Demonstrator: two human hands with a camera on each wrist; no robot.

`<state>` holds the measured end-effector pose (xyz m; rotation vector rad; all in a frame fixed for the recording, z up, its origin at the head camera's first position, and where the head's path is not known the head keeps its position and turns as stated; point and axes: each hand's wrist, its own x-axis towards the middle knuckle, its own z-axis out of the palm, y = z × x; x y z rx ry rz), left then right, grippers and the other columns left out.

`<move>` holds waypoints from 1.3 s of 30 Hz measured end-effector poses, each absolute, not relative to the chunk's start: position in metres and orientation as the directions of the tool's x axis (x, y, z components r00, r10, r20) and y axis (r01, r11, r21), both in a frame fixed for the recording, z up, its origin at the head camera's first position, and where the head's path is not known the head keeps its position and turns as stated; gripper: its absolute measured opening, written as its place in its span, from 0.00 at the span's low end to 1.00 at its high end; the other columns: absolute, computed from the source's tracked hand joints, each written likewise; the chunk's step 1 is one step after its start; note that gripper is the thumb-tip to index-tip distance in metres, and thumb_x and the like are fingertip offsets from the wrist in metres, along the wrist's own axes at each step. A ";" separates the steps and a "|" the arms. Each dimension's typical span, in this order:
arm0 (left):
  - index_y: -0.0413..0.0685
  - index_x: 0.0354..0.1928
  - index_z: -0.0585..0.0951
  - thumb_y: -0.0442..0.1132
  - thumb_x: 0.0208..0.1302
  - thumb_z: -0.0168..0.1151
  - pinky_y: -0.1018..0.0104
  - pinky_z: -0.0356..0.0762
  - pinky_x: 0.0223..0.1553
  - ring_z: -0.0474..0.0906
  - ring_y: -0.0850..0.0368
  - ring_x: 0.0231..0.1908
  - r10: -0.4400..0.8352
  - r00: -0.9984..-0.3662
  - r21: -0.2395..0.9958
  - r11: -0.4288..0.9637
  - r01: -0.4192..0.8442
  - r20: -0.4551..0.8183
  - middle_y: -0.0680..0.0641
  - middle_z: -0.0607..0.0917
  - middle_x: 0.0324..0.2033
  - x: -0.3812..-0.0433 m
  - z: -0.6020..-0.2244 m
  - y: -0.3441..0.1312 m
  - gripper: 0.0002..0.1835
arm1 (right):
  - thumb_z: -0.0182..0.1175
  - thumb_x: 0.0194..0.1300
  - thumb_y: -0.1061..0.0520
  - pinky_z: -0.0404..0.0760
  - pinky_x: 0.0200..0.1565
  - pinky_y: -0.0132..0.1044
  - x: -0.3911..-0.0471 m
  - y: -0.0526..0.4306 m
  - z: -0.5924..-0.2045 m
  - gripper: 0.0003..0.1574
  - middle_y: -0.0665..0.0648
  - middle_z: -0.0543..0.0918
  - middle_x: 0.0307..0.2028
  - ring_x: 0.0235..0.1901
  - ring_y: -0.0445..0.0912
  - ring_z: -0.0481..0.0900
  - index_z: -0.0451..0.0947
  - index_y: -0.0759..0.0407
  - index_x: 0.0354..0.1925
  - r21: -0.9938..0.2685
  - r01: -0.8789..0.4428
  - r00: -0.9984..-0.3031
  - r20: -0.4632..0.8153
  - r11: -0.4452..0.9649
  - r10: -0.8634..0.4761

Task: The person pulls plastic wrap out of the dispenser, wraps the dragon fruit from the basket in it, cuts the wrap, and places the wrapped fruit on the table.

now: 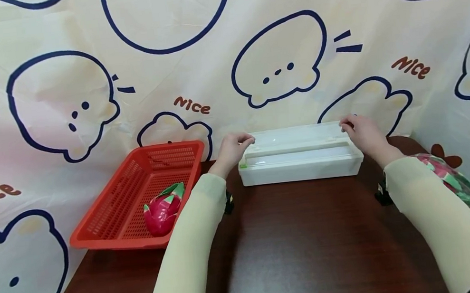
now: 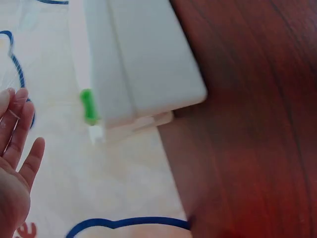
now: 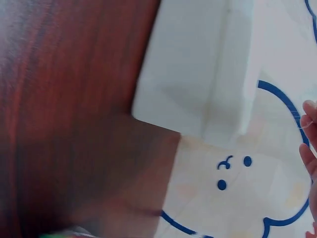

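A white cling film dispenser stands at the back of the table, its lid tipped up and a pale roll visible inside. A small green slider sits at its left end. Above that end, my left hand pinches a transparent film between thumb and fingertips; the left wrist view shows its sheen and creases. My right hand pinches the film over the dispenser's right end, where a thin clear edge shows at the fingertips. The film between the hands is hard to make out against the white lid.
A red plastic basket at the left holds a dragon fruit. Beside my right forearm lies a pink and green dragon fruit in clear film, partly hidden. A brown object is behind it. A patterned cloth hangs behind the table.
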<state>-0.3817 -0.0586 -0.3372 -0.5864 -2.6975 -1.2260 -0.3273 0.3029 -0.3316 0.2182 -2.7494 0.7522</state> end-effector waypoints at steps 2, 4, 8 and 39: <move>0.46 0.47 0.85 0.43 0.70 0.59 0.62 0.75 0.50 0.76 0.56 0.44 0.308 -0.917 0.711 0.583 0.393 0.254 0.51 0.85 0.42 -0.379 -0.330 -0.057 0.12 | 0.48 0.76 0.60 0.70 0.54 0.62 -0.325 0.303 -0.325 0.15 0.71 0.77 0.49 0.48 0.64 0.73 0.72 0.69 0.54 -0.489 -0.213 -0.951 0.301 0.846 -0.066; 0.45 0.48 0.85 0.43 0.70 0.59 0.62 0.75 0.50 0.76 0.56 0.44 0.317 -0.915 0.720 0.571 0.395 0.250 0.50 0.85 0.42 -0.377 -0.323 -0.056 0.13 | 0.47 0.76 0.60 0.70 0.54 0.62 -0.324 0.302 -0.319 0.16 0.72 0.76 0.50 0.48 0.64 0.73 0.71 0.69 0.54 -0.511 -0.210 -0.954 0.293 0.834 -0.060; 0.44 0.47 0.85 0.42 0.71 0.58 0.61 0.75 0.49 0.76 0.55 0.44 0.326 -0.913 0.730 0.557 0.395 0.245 0.45 0.85 0.44 -0.374 -0.307 -0.057 0.12 | 0.46 0.77 0.59 0.71 0.52 0.61 -0.325 0.301 -0.308 0.16 0.72 0.76 0.48 0.47 0.64 0.72 0.71 0.70 0.53 -0.520 -0.224 -0.948 0.314 0.824 -0.060; 0.48 0.46 0.85 0.44 0.71 0.58 0.64 0.73 0.49 0.76 0.57 0.43 0.303 -0.884 0.689 0.554 0.468 0.357 0.50 0.85 0.40 -0.363 -0.220 -0.071 0.11 | 0.47 0.76 0.57 0.73 0.47 0.58 -0.305 0.299 -0.222 0.18 0.72 0.79 0.48 0.45 0.62 0.74 0.75 0.69 0.53 -0.431 -0.254 -0.875 0.483 0.866 -0.016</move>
